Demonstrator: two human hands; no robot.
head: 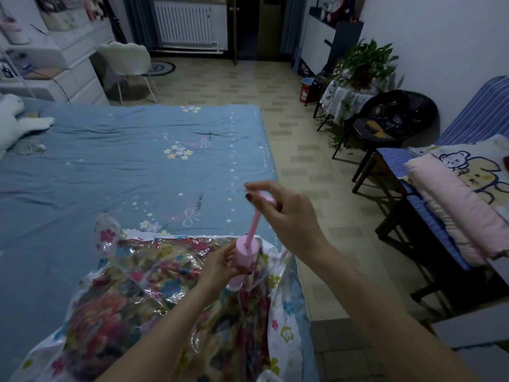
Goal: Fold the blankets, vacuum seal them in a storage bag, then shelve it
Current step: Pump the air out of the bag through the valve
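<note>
**Two hands on one pump**

Nearest, one clear storage bag [154, 293] with a floral blanket [115, 307] inside lay on the bed [110, 166]. The left hand [220, 267] gripped the barrel of one pink hand pump [243, 257] standing on the bag; the right hand [286, 213] pinched its raised plunger handle. Farther right, two folded blankets [462, 194] sat stacked on a striped cot [479, 114].

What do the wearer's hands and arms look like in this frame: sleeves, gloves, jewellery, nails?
Both forearms are bare up to the frame edge, with no sleeves in view. No gloves, and no watch, bracelet or ring can be seen. The right hand has dark red polish on the nail that shows, and the left hand shows the same dark red on a fingertip. No markings visible.
</note>
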